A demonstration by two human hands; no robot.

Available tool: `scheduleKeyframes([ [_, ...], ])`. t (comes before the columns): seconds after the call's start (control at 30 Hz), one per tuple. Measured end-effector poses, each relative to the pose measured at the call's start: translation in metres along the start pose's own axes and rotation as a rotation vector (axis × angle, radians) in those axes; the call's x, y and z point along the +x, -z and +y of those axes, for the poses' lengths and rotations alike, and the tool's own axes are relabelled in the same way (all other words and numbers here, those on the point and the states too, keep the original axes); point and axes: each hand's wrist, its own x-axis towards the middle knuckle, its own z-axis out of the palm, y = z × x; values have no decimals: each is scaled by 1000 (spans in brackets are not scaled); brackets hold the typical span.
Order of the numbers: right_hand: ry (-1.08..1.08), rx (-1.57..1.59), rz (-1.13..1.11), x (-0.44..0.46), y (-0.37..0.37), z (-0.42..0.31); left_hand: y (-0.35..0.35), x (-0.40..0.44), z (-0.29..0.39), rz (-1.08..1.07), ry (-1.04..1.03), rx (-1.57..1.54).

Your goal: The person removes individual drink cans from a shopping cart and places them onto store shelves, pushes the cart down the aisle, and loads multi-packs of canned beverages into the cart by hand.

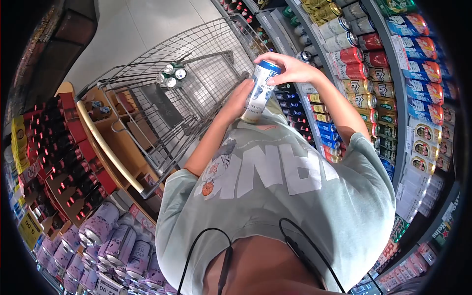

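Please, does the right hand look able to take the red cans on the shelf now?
Probably not immediately: the right hand is gripping the white-and-blue can, which the left hand also touches. Otherwise, nothing visible blocks the front of the red cans.

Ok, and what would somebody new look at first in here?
Probably the white-and-blue can, held up in front of the lettered shirt. Next, perhaps the wire cart ahead on the left, with green cans inside, then the packed shelves along the right.

Tilted white, blue-topped can (260,92) between left grip (238,101) and right grip (291,70)
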Motion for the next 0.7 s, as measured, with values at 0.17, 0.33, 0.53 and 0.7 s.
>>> scheduleKeyframes([
  [0.17,2,-51,235,-18,5,7,24,39,-15,-71,-118,200],
  [0.33,38,-337,803,-13,20,32,74,46,-52,318,-13,804],
  [0.53,280,-765,1073,15,77,106,108,-42,-103,156,228,1418],
  [0.7,155,-799,1180,30,135,169,138,-78,-110,395,580,1501],
])
